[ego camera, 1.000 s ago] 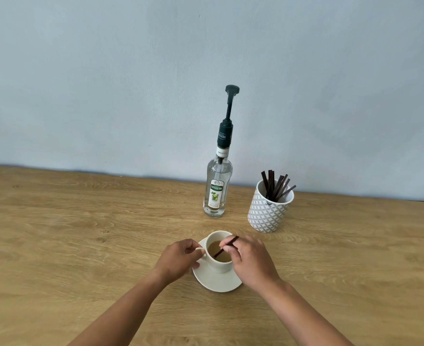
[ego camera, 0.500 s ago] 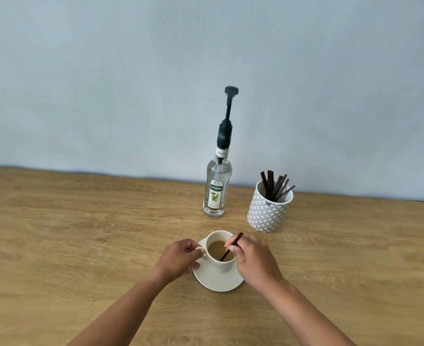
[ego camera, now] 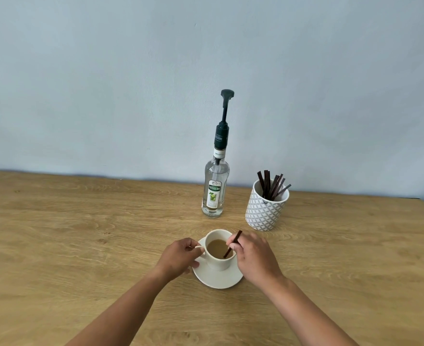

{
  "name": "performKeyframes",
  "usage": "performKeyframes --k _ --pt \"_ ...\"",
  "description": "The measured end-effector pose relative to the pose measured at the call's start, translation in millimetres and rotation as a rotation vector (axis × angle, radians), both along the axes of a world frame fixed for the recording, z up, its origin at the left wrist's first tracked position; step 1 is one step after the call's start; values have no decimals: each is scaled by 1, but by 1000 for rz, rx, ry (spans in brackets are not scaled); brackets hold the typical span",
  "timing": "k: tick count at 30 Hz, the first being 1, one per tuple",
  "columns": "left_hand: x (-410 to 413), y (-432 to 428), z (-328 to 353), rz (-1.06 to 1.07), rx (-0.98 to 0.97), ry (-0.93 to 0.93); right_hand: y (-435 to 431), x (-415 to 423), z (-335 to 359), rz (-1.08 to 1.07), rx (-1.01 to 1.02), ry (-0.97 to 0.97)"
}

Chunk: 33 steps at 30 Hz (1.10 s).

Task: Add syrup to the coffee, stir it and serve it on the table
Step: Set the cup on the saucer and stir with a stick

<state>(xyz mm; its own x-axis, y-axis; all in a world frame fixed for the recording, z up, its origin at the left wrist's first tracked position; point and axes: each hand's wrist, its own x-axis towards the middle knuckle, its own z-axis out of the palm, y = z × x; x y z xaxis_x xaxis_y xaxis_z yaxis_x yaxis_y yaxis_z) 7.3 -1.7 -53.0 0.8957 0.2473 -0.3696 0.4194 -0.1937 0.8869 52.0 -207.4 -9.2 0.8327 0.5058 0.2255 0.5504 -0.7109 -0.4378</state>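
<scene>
Coffee (ego camera: 215, 246), pale brown and milky, fills a small white ceramic cup (ego camera: 220, 263) that stands upright on a round white saucer (ego camera: 214, 281) on the light wooden table (ego camera: 81, 233). On the cup's left side, the left hand (ego camera: 178, 257) has its fingers curled about the cup's handle, gripping it, with its lower fingers touching the saucer rim. On the cup's right side, the right hand (ego camera: 254, 258) pinches a thin dark brown stirring stick (ego camera: 232, 243) between thumb and fingertips. The stick slants, its lower end dipped into the coffee near the cup's right wall and its upper end pointing up and away to the right.

Behind the cup, apart from it, stands a clear glass syrup bottle (ego camera: 215, 193) with a green and white label and a tall dark green pump top (ego camera: 224, 116). Behind the cup and to its right stands a white cylindrical holder (ego camera: 264, 214) with a grey diamond pattern, holding a bunch of dark brown sticks (ego camera: 272, 184) that lean at different angles. Further behind the cup rises a plain pale blue wall (ego camera: 131, 83).
</scene>
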Motion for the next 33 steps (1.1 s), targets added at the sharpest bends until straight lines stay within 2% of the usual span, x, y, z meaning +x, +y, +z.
performKeyframes --k 6,13,21,27,33 --pt "0 0 2 -13 29 2 5 -5 -2 -36 97 169" --pt "-1 -1 4 -16 54 -2 0 -2 0 -62 -25 33" --pt "-1 0 0 -15 66 1 5 -7 -1 -19 84 168" --pt "2 1 0 -24 65 1 5 1 0 -76 -46 63" --pt "1 0 -1 -30 86 -9 6 -2 2 -44 13 89"
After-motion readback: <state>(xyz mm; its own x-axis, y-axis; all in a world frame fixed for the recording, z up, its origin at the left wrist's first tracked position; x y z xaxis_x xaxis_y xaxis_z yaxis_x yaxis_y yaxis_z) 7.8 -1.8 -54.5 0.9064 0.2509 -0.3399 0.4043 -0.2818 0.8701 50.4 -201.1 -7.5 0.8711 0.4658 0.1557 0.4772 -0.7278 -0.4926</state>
